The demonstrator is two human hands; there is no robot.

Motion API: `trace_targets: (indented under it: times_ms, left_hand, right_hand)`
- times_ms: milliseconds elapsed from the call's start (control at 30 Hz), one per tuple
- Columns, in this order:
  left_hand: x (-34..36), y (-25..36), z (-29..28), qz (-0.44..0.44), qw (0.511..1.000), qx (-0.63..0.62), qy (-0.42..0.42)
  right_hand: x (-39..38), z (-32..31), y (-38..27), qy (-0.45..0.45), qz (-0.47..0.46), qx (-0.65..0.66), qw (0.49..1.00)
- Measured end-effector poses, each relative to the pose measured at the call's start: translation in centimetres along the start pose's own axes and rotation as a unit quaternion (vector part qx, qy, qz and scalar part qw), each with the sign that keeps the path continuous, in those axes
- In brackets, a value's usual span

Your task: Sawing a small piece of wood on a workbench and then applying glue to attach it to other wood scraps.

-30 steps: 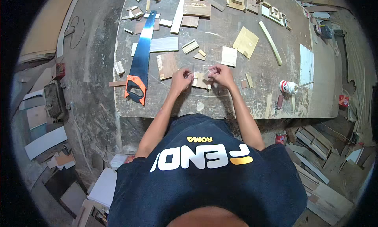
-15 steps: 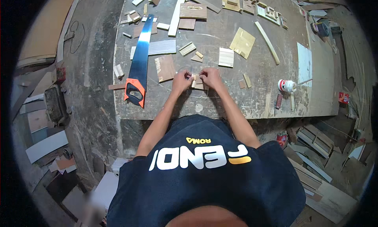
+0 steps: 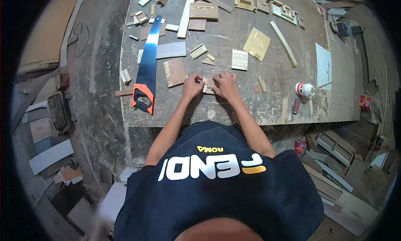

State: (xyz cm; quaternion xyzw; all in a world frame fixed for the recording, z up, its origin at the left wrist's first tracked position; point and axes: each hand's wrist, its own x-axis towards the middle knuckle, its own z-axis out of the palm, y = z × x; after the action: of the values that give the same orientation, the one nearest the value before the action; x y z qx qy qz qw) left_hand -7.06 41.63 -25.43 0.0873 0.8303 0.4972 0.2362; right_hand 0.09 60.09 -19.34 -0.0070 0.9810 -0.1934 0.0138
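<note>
Between my hands lies a small brown wooden block (image 3: 210,86) with a pale strip of wood (image 3: 204,86) along its left edge. My left hand (image 3: 193,86) pinches that pale strip, its fingertips close together. At the block's right side is my right hand (image 3: 226,86), fingers curled and thumb pressed against the block's edge. Part of the block is hidden under the right fingers. Just beyond the left hand, a flat brown board piece (image 3: 174,73) rests on the bench, and a pale grooved square (image 3: 239,60) lies beyond the right hand.
A handsaw with an orange handle (image 3: 143,99) lies left on the workbench (image 3: 250,111). To the right are a white glue bottle (image 3: 304,89) and a dark red block (image 3: 296,106). Wood offcuts (image 3: 204,11) and small wooden assemblies (image 3: 285,13) occupy the far side.
My right hand has shifted slightly, its fingers spreading over the block's right side and thumb moving lower. The left hand stays at the pale strip.
</note>
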Motion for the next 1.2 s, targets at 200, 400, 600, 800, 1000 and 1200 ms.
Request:
trace_targets:
  times_ms: [200, 400, 600, 800, 1000, 1200]
  left_hand:
    - [-0.5, 0.7, 0.1, -0.006, 1.000, 0.018, 0.007]
    - [-0.3, 0.3, 0.1, 0.004, 1.000, -0.013, 0.005]
    - [-0.3, 0.4, -0.1, -0.006, 1.000, 0.000, -0.008]
    - [-0.4, 0.6, -0.1, 0.000, 1.000, 0.012, 0.007]
    - [-0.5, 0.9, -0.4, 0.000, 1.000, 0.012, -0.007]
    - [-0.6, 0.6, -0.4, 0.023, 0.999, 0.036, 0.002]
  right_hand:
    - [-0.5, 0.5, 0.1, 0.021, 0.007, 0.006, 1.000]
    - [-0.6, 0.7, 0.1, 0.026, 0.012, 0.000, 1.000]
    - [-0.9, -0.2, 1.0, 0.059, 0.001, 0.034, 0.998]
    - [-1.4, -0.5, 2.1, 0.093, 0.072, 0.114, 0.987]
    - [-1.6, 0.3, 3.0, 0.120, 0.166, 0.247, 0.947]
    - [-2.5, -0.3, 4.0, 0.093, 0.186, 0.264, 0.942]
